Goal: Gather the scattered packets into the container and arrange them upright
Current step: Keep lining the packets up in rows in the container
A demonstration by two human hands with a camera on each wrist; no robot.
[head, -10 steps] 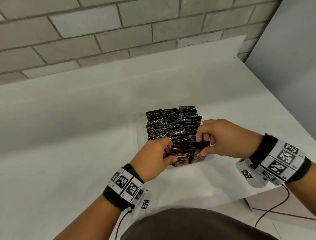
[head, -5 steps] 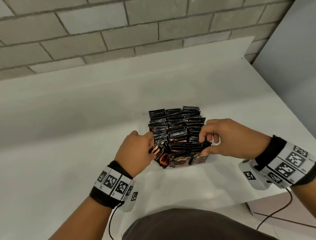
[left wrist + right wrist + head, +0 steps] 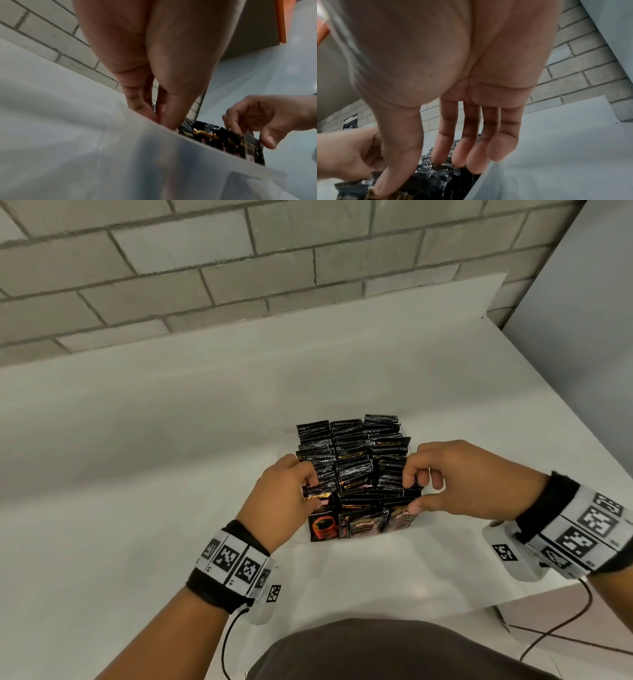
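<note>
Black foil packets [image 3: 352,467] stand upright in three rows inside a clear plastic container [image 3: 171,155] on the white table. My left hand [image 3: 305,491] is at the front of the left row, with its fingers tucked among the packet tops and the thumb on the front packet. In the left wrist view the left hand [image 3: 163,121] dips over the container's rim. My right hand [image 3: 412,494] pinches the front of the right row, thumb on the front packet and fingers on the tops behind. The right wrist view shows those packets [image 3: 433,175] under the fingers.
The white table [image 3: 171,474] runs back to a grey brick wall [image 3: 308,251]. Its front edge and right corner lie close to my right wrist. A grey panel [image 3: 589,337] stands at the far right. No loose packets show on the table.
My left hand moved from the middle front packets to the left row. The front left packet, tilted half a second ago, now stands upright. My right hand barely moved.
</note>
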